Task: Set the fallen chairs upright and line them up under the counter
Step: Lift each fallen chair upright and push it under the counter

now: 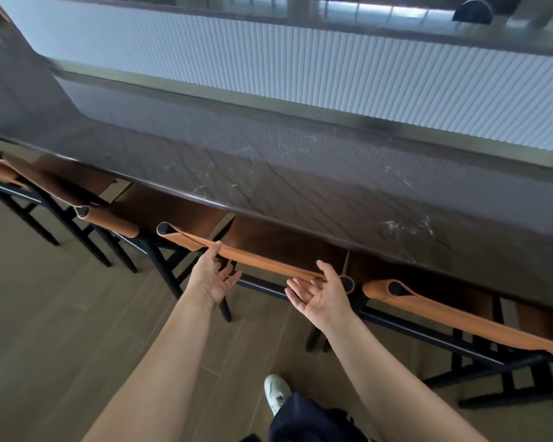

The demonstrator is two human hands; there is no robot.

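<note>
now our left hand (pixel 213 279) and right hand (pixel 321 293), both open palm-up and holding nothing, sit equally near the middle chair (pixel 284 242), upright and tucked beneath the counter (pixel 300 193), its tan backrest (pixel 262 258) running lengthwise along the counter's front edge.

Both arms outstretched; hands (pixel 212 275) (pixel 320 293) open, palms up.

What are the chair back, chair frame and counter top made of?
Chair back: tan leather or faux leather, matte; it wraps in a loop around the post ends.
Chair frame: black, satin; painted wood or metal, cannot tell.
Counter top: dark brown polished stone or stone-look; pale veins, glossy reflections.
</note>
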